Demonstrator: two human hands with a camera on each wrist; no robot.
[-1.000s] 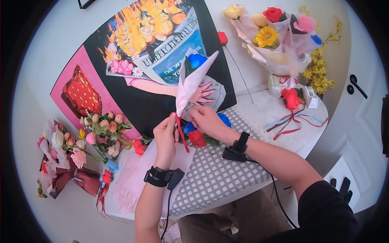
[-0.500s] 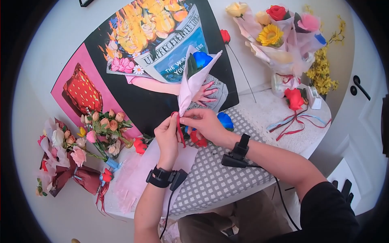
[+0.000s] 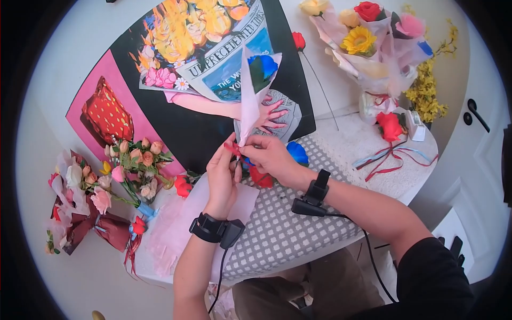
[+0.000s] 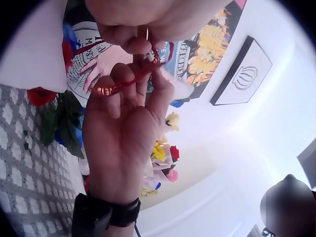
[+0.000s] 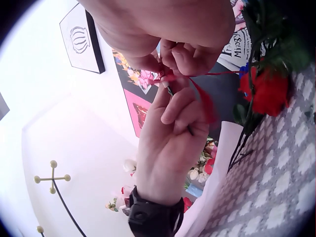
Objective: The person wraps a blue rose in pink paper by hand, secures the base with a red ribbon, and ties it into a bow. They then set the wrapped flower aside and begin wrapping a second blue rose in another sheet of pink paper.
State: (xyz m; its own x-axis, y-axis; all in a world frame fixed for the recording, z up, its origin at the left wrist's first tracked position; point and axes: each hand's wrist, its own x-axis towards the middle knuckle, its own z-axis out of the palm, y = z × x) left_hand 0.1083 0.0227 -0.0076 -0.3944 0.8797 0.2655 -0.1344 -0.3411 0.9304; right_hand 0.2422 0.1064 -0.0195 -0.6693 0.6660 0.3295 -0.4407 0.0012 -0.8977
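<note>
A single blue rose (image 3: 263, 66) with a green leaf stands in a cone of pale pink wrapping paper (image 3: 248, 114), roughly upright before the poster. My left hand (image 3: 223, 173) grips its stem below the paper; in the right wrist view, that hand's fingers curl round the dark stem (image 5: 190, 130). A red ribbon (image 3: 232, 148) crosses the narrow base of the paper. My right hand (image 3: 273, 161) pinches the ribbon there, close against the left fingertips. In the left wrist view, a ribbon end with gold print (image 4: 107, 91) lies across the right hand's fingers.
Loose red roses (image 3: 261, 177) and a blue rose (image 3: 297, 153) lie on the grey patterned cloth (image 3: 288, 234). Pink paper sheets (image 3: 181, 229) are at left, beside bouquets (image 3: 101, 197). A wrapped bouquet (image 3: 368, 58) and a tape dispenser (image 3: 415, 126) stand at right.
My right hand has come left to the base of the paper. The ribbon, which hung down from the left hand, now crosses the base. The wrapped rose has turned more upright.
</note>
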